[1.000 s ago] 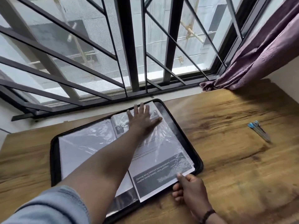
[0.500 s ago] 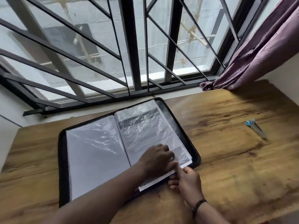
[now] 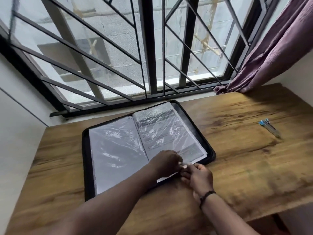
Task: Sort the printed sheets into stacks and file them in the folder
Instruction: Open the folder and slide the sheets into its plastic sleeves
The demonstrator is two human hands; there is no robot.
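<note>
A black zip folder (image 3: 210, 150) lies open on the wooden table (image 3: 237, 167), with clear plastic sleeves spread left and right. The left sleeve (image 3: 115, 150) looks blank grey. A printed sheet (image 3: 166, 133) sits in the right sleeve, its near edge sticking out past the plastic. My left hand (image 3: 165, 162) rests on the near end of that page, fingers curled at the sleeve's edge. My right hand (image 3: 198, 178) meets it there and pinches the sheet's near edge between fingertips. What the fingers do at the contact is partly hidden.
A blue-capped pen (image 3: 269, 128) lies on the table at the right. A barred window (image 3: 149, 48) runs along the far side, and a purple curtain (image 3: 271, 48) hangs at the right, its end resting on the table's far corner.
My left hand drew back from the far end of the right page to its near edge. My right hand shifted up to meet it. The sheet now lies further into the sleeve.
</note>
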